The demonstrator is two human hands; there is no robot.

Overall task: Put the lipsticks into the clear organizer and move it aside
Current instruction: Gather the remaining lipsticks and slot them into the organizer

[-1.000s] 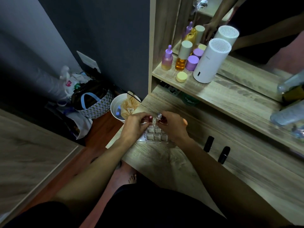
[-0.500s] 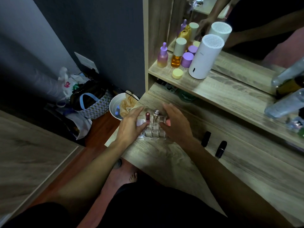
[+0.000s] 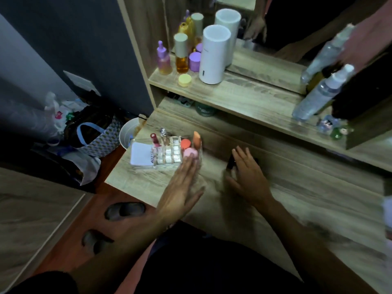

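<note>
Reaching over the black lipsticks (image 3: 231,161) lying on the desk (image 3: 307,187), the right hand (image 3: 247,175) is spreading its fingers, probably to gather them. The left hand (image 3: 182,187) is lying flat and empty, fingertips touching the clear organizer (image 3: 167,152), likely steadying it near the desk's left edge.

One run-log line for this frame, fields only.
organizer: on desk, holds red lipstick | left hand: open beside it | right hand: open, over black lipstick | stage: loading unfinished
</note>
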